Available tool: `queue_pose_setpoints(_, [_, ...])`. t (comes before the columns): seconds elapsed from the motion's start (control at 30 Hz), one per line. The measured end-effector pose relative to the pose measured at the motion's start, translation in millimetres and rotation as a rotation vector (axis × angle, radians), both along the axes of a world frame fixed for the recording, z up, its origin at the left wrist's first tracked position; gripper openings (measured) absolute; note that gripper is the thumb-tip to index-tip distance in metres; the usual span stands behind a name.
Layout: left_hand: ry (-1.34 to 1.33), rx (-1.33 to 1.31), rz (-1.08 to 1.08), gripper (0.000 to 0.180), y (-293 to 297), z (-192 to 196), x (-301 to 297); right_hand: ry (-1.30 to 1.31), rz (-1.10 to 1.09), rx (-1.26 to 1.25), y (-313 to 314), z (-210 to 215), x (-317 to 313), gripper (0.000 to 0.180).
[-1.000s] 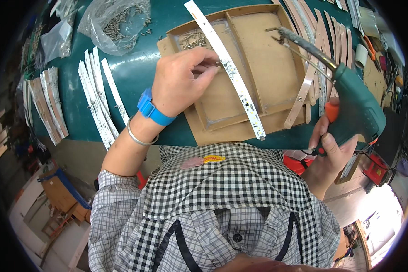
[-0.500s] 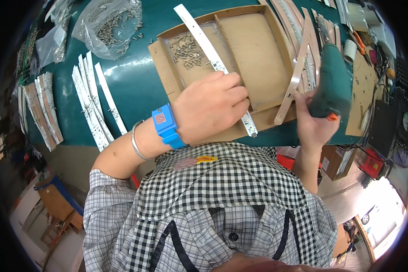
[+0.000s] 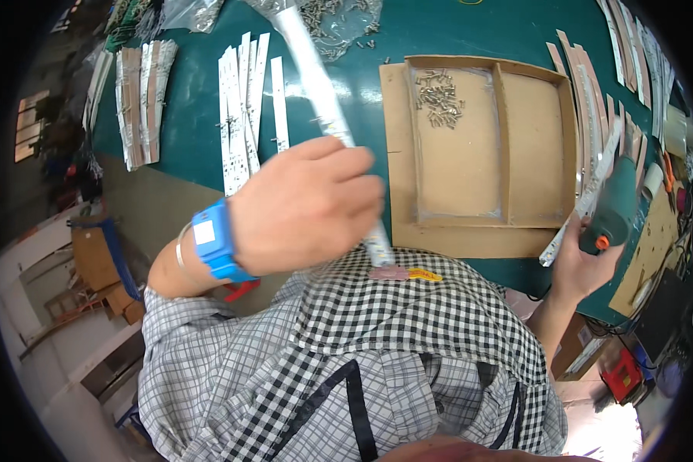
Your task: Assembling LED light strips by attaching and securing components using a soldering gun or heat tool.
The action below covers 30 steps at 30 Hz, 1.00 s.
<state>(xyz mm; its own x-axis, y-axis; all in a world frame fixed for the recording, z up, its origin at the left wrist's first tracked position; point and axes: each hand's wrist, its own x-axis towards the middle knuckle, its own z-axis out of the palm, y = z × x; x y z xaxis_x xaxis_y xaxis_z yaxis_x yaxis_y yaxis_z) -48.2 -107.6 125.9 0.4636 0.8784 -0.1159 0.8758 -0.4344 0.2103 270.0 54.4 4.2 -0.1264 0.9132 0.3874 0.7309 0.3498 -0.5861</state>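
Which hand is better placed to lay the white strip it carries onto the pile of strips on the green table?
Left. The left hand grips the long white strip, and the pile of white strips lies just beyond it. The right hand holds the green power tool.

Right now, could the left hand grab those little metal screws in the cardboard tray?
Probably not yet. The left hand is full, wrapped around a long white strip. The way to the screws in the cardboard tray looks open, but it would have to let go first.

Screws (image 3: 437, 98) in tray (image 3: 535, 131), strips (image 3: 242, 108) leftward
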Motion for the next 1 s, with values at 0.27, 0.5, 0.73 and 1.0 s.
queue_pose_setpoints(0.27, [0.193, -0.245, 0.213, 0.016, -51, -23, -40, 0.631, 0.234, -0.241, -22, 17, -17, 0.056])
queue_pose_setpoints(0.5, [0.169, -0.320, 0.315, 0.017, -55, -38, -45, 0.509, 0.442, -0.477, -43, 6, -51, 0.056])
queue_pose_setpoints(0.73, [-0.084, -0.092, 0.303, 0.014, -17, -39, -27, 0.389, 0.451, -0.437, -42, -5, -58, 0.039])
queue_pose_setpoints(1.0, [-0.215, 0.381, 0.356, 0.014, 94, -92, 3, 0.416, 0.433, -0.371, -35, 1, -43, 0.043])
